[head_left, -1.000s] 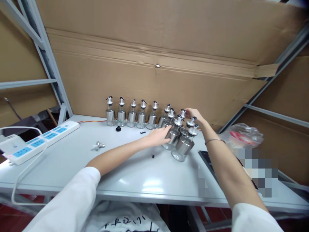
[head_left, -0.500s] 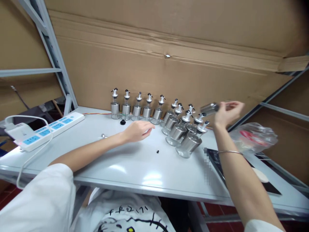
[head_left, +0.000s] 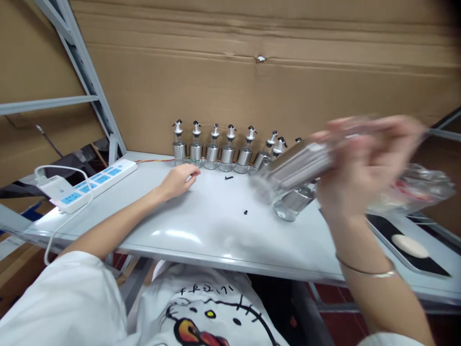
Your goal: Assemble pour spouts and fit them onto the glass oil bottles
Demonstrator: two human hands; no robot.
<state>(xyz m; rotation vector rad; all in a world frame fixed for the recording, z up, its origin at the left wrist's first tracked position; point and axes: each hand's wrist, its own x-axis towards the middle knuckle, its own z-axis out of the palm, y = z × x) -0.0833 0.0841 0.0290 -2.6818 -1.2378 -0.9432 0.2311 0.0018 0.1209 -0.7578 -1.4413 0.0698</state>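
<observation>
My right hand [head_left: 360,168] is closed around an oil bottle [head_left: 298,166] of clear glass with a steel sleeve. Motion smears this bottle; it is tilted above the table, its base to the lower left. My left hand [head_left: 180,181] rests low over the table with fingers curled together; anything in them is hidden. Behind it stands a row of oil bottles [head_left: 227,154] with silver pourers and black flaps. Another oil bottle [head_left: 293,204] stands partly hidden behind the held one. A small black strip [head_left: 229,178] and a tiny black piece [head_left: 245,212] lie on the table.
A white power strip [head_left: 101,185] with a plugged-in adapter and cable lies at the left. On the right are a clear plastic bag [head_left: 425,190] and a dark flat device [head_left: 391,233] bearing a pale oval object [head_left: 409,246]. Cardboard [head_left: 216,86] walls the back.
My right hand has brought the bottle from the back right nearer to me. My left hand has moved left, over where a black cap lay, uncovering the black strip. The view has shifted.
</observation>
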